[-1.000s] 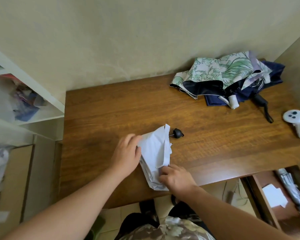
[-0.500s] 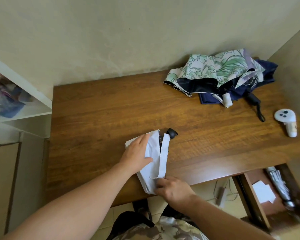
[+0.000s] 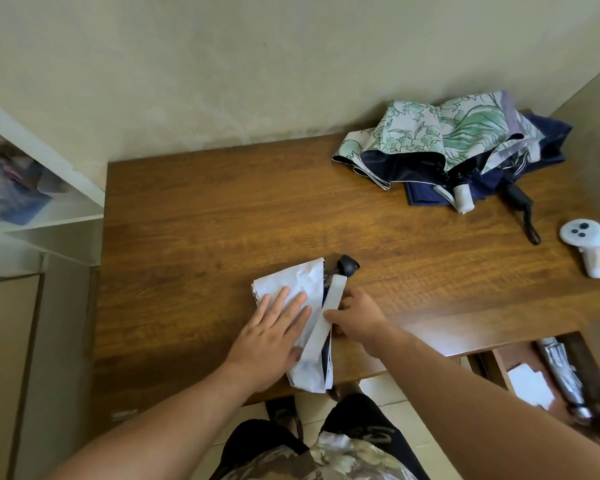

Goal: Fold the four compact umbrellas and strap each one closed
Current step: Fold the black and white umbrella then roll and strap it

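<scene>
The white umbrella (image 3: 303, 317) lies collapsed at the near edge of the wooden table (image 3: 194, 216), its black tip cap (image 3: 347, 265) pointing away from the person. The left hand (image 3: 272, 336) lies flat on the canopy with fingers straight and spread, judged to be pinning the folds so the fabric cannot spring open. The right hand (image 3: 355, 315) has its fingers curled round the umbrella's right side, thumb pressing the white strap (image 3: 326, 315), which runs lengthwise up the bundle, apparently to draw it taut before wrapping. The floral umbrella (image 3: 437, 133) and the navy umbrella (image 3: 534, 150) sit heaped, unfolded, at the far right corner, well clear of the work; a white controller (image 3: 584, 242) rests by the right edge. Against the frame half a second earlier, the left hand has flattened out from a cupped grasp, and the right hand has moved up from the bundle's near end to its middle. The strap is not yet fastened.
</scene>
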The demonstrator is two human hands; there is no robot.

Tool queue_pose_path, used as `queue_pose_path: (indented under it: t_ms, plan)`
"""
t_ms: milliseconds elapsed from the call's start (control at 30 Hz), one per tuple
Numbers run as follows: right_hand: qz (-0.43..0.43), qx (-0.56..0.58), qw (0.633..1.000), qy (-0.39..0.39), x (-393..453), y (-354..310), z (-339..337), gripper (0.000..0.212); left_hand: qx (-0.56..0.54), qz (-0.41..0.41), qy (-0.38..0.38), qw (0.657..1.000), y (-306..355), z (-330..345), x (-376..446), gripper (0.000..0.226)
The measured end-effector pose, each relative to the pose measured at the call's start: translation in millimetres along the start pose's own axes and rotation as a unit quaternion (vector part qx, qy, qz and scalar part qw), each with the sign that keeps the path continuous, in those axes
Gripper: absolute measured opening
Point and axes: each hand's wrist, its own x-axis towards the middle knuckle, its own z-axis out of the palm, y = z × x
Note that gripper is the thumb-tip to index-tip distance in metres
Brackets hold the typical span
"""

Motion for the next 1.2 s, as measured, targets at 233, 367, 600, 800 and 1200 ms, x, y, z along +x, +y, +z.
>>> queue_pose_path:
  t_ms: [233,367,600,800,1200]
  plan:
    - [0.02,0.145,0.989,0.007,-13,-1,-8,0.033,-0.02,0.046,-0.021,0.999,-3,5,-11,0.069]
    - [-0.017,0.09,0.991,0.097,-18,-12,-15,0.049,-0.014,0.068,-0.007,0.998,0,4,-16,0.066]
    - [-0.403,-0.281,0.842,0.224,4,-41,-7,0.029,0.036,0.199,0.015,0.979,17,5,-29,0.062]
    - [-0.29,-0.512,0.808,0.034,20,-66,24,0.05,-0.051,0.254,-0.028,0.966,22,20,-50,0.062]
    - [-0.28,-0.455,0.844,0.045,22,-43,-26,0.089,-0.222,0.192,-0.091,0.952,20,21,-65,0.061]
